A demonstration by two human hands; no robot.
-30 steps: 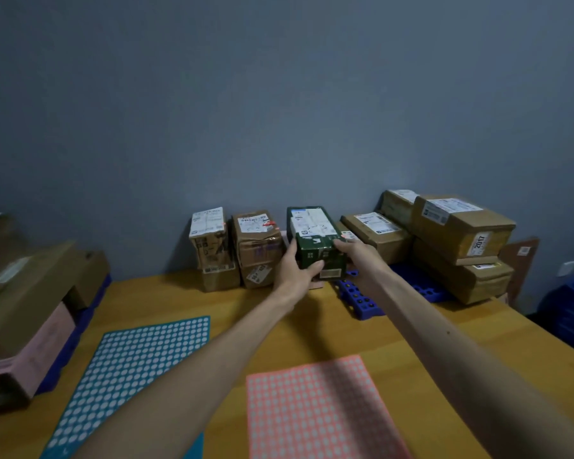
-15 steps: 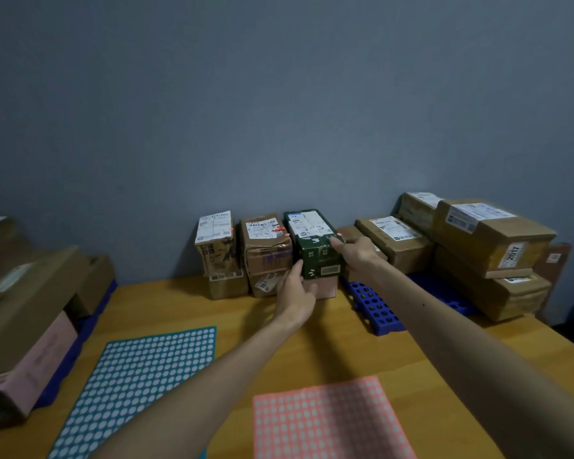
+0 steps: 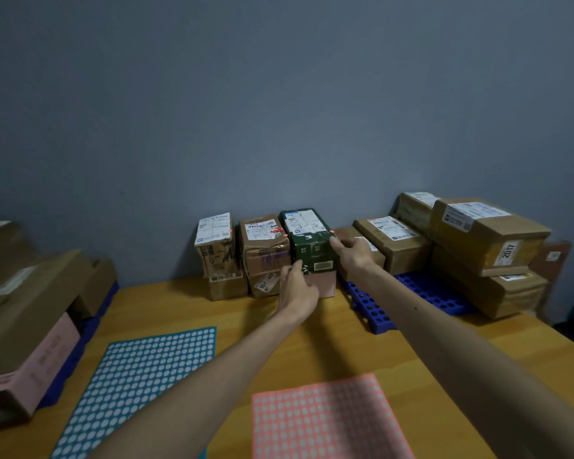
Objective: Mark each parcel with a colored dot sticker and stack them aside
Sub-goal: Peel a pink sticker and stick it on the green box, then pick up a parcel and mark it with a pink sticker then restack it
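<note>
Bare forearms [image 3: 209, 376], left hand [image 3: 298, 289], right hand [image 3: 354, 256]

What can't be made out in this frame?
Head view:
- Print on dark green box's white label: too small.
- Left hand, right hand: grip on it unclear, fingers mostly hidden.
- Pink carton beneath: partly covered by left hand.
- Brown cartons, left: cut by frame edge.

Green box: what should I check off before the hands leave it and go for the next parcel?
1. Green box sits on pink box: ok.
2. Orange dot at its top right edge: ok.
3. Stands upright beside brown stack: ok.
4. Flush at lower left corner: cannot tell, left hand covers it.
5. Right hand touches its right side with straight fingers: ok.
6. Pink sticker sheet and blue sticker sheet lie flat on table: ok.
</note>
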